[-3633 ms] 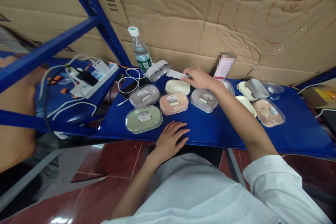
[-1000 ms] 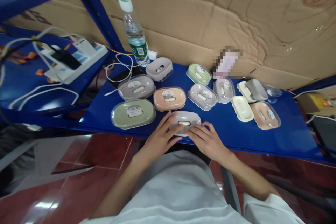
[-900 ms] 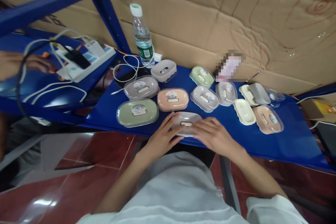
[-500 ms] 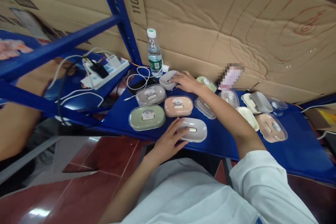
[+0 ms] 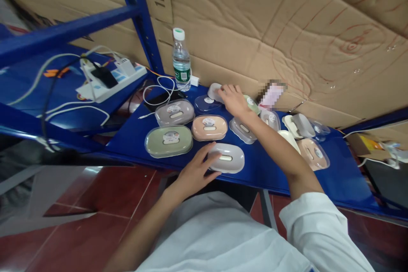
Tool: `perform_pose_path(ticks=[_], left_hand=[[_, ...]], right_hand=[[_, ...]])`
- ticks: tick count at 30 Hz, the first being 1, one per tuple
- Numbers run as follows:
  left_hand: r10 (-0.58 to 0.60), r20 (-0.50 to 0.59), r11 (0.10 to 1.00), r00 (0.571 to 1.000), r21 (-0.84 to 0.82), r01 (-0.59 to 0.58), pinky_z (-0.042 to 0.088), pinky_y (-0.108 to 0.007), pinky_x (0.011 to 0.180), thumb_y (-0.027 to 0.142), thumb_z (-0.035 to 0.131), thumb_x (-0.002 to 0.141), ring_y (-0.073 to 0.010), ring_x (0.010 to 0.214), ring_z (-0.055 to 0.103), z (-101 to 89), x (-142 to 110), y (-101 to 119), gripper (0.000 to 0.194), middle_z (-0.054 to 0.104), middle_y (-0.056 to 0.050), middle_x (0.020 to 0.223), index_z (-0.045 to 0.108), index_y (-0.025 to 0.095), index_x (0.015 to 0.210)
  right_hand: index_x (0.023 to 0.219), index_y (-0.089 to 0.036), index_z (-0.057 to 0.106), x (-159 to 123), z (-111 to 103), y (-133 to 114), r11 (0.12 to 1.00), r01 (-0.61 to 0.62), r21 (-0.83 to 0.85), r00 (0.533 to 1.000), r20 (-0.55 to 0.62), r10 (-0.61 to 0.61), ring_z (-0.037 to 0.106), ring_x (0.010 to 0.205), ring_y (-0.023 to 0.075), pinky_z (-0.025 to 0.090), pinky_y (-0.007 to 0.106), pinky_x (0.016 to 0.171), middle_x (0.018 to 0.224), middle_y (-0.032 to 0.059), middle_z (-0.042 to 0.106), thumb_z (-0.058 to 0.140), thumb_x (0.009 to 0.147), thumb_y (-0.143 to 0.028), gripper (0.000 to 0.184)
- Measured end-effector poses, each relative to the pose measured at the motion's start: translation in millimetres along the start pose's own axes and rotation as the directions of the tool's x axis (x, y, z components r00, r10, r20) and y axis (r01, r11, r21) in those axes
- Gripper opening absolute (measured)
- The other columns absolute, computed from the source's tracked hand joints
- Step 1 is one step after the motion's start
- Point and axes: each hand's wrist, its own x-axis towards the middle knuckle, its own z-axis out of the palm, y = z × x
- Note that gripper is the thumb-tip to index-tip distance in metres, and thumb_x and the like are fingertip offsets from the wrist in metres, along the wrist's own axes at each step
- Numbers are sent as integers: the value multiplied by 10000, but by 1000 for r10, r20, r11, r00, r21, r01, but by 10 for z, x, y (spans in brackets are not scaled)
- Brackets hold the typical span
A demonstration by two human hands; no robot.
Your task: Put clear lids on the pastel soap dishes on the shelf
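My left hand (image 5: 198, 169) is around the left end of a grey oval soap dish (image 5: 232, 164), which has a pale slot and lies at the table's front edge. Its thumb is at the near rim and its fingers reach over the far rim. Farther back, my right hand (image 5: 235, 100) grips a grey soap dish part (image 5: 214, 92), tilted up; its fingertips are partly hidden. A clear lid (image 5: 204, 104) with a round label lies just left of that part. Nearby are lidded soap dishes in peach (image 5: 209, 135), green (image 5: 159, 148) and grey (image 5: 162, 114).
A water bottle (image 5: 181, 61) stands at the back by a white cable (image 5: 155, 98) and a blue shelf post (image 5: 143, 34). To the right are more dishes, one peach (image 5: 307, 153). Cardboard (image 5: 229, 42) rises behind. A power strip (image 5: 111, 89) lies on the left shelf.
The grey part under my right hand has been lifted rightward off the clear lid and tilted. My left hand stays at its dish. The view has shifted; another person's arm at left has gone out of view.
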Motion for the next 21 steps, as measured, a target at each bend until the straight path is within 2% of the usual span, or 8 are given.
perform_pose_path(ticks=[3, 5, 7, 10, 13, 17, 19, 21], left_hand=[[-7, 17, 1000, 1000, 23, 7, 486, -541, 1260, 295, 743, 994, -334, 1583, 442, -3, -9, 6, 524, 425, -157, 1695, 561, 253, 1483], [-16, 28, 999, 999, 34, 15, 485, -545, 1260, 298, 746, 992, -337, 1583, 443, -5, -16, 4, 520, 415, -160, 1701, 567, 250, 1477], [-22, 29, 999, 999, 32, 21, 486, -547, 1259, 301, 743, 995, -338, 1584, 442, -4, -24, -2, 519, 407, -156, 1708, 567, 259, 1481], [-16, 18, 1000, 1000, 21, 16, 491, -554, 1254, 304, 740, 998, -339, 1586, 441, 0, -29, -14, 539, 412, -150, 1708, 550, 278, 1502], [-9, 23, 1000, 1000, 22, 8, 495, -558, 1248, 315, 734, 1004, -343, 1587, 439, -2, -25, -19, 563, 413, -157, 1704, 525, 279, 1525], [-13, 36, 1000, 999, 20, 12, 490, -555, 1251, 332, 719, 1014, -343, 1588, 436, -14, -22, -14, 569, 411, -169, 1702, 508, 266, 1538], [-13, 46, 1000, 999, 15, 12, 481, -551, 1259, 335, 710, 1020, -339, 1592, 430, -21, -23, -12, 571, 408, -169, 1705, 501, 264, 1546], [-18, 53, 1000, 998, 9, 18, 472, -548, 1268, 330, 704, 1023, -334, 1594, 427, -27, -21, -10, 585, 406, -165, 1707, 485, 266, 1562]], right_hand=[[1497, -200, 623, 172, 47, -66, 980, 185, 78, 975, 107, -193, 422, 1505, 371, 312, 565, 1223, 1618, 186, 513, 641, 987, -177, 511], [1597, -195, 518, 301, 83, -83, 970, 213, 114, 949, 213, -234, 295, 1610, 400, 221, 624, 1284, 1735, 194, 373, 781, 897, -214, 748], [1674, -188, 392, 443, 119, -83, 973, 181, 141, 920, 326, -219, 193, 1661, 416, 122, 677, 1310, 1778, 204, 288, 860, 821, -238, 974], [1677, -203, 379, 655, 154, -87, 975, 125, 183, 884, 426, -193, 171, 1671, 421, 23, 717, 1309, 1746, 194, 370, 923, 755, -314, 1076], [1592, -222, 504, 804, 136, -104, 970, 111, 217, 892, 409, -194, 274, 1634, 424, -12, 739, 1299, 1641, 176, 528, 960, 699, -394, 1018], [1478, -223, 572, 790, -13, -28, 913, 6, 407, 958, 258, -121, 527, 1454, 394, 107, 762, 1289, 1455, 157, 660, 938, 711, -518, 899], [1488, -237, 526, 668, -126, 63, 800, -41, 599, 986, 152, -63, 608, 1357, 342, 263, 692, 1281, 1404, 132, 674, 868, 788, -547, 839], [1515, -259, 464, 481, -234, 135, 638, -14, 770, 996, 65, -57, 648, 1299, 286, 427, 568, 1220, 1385, 110, 675, 787, 868, -534, 774]])
